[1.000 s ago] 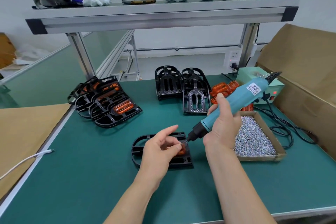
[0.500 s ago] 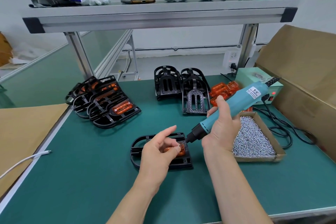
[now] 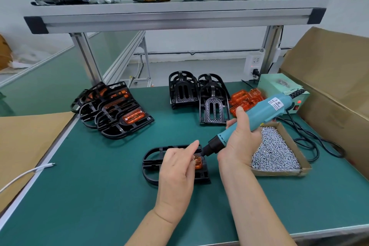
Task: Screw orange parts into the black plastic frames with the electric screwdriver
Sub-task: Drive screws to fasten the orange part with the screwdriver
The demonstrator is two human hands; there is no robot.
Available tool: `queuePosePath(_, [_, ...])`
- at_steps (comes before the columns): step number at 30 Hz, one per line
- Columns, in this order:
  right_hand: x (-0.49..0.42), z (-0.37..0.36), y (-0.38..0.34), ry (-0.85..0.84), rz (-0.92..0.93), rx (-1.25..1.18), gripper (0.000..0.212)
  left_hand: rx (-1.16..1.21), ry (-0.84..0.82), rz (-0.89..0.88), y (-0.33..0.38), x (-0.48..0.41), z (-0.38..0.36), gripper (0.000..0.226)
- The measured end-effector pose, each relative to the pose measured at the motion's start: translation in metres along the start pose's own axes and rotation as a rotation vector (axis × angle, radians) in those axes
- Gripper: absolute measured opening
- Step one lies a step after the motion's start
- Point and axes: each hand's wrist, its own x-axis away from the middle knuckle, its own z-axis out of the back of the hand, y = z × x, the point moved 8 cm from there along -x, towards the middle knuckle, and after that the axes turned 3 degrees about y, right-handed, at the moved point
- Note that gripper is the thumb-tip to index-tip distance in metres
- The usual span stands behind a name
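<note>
Head view: the right hand (image 3: 239, 142) has its fingers clenched round the lower barrel of the driver (image 3: 261, 113), with the thumb laid up along the body. The driver's long axis slants, its black nose low and toward the left fingers and its cord end high and away to the right. The bit comes down at the part (image 3: 198, 164). That part sits in the end of the frame (image 3: 152, 166) nearest the right fingers, and the frame lies flat on the counter (image 3: 89, 195), directly under the left fingers. The left hand (image 3: 175, 170) lies over the frame, index finger (image 3: 192, 147) stretched toward the nose, thumb tip at the part, other fingers curled under. Whether they pinch a screw or only steady the part I cannot tell; the spot is small and half covered.

The coming move turns on bit and screw hole. The bit tip is just beyond the left fingertips, touching or nearly touching the part, and I cannot tell whether it is seated. I judge the step to be driving a screw into this part. The right hand would press along the slanted axis while the left holds the part in place. The tilt is a risk — the bit could slip off. Screws (image 3: 277, 152) lie just right of the right fingers.
</note>
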Motion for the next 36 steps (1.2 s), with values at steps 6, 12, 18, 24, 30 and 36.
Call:
queuePosePath(6, [0.0, -0.006, 0.001, -0.041, 0.022, 0.01, 0.019, -0.021, -0.117, 0.045, -0.009, 0.0, -0.007, 0.066])
queuePosePath(12, [-0.006, -0.019, -0.012, -0.113, 0.206, 0.122, 0.02, -0.332, -0.243, -0.018, -0.032, 0.009, -0.002, 0.045])
queuePosePath(18, [0.006, -0.036, -0.014, -0.229, 0.374, 0.262, 0.02, -0.501, -0.406, -0.06, -0.033, 0.01, -0.013, 0.066])
queuePosePath(24, [0.017, -0.047, -0.013, -0.338, 0.447, 0.321, 0.022, -0.534, -0.442, -0.074, -0.036, 0.007, -0.016, 0.068])
queuePosePath(30, [0.024, -0.052, -0.01, -0.399, 0.461, 0.331, 0.023, -0.523, -0.462, -0.06, -0.04, 0.01, -0.019, 0.068])
queuePosePath(36, [0.028, -0.062, -0.008, -0.483, 0.451, 0.356, 0.019, -0.513, -0.449, -0.053, -0.041, 0.01, -0.019, 0.068])
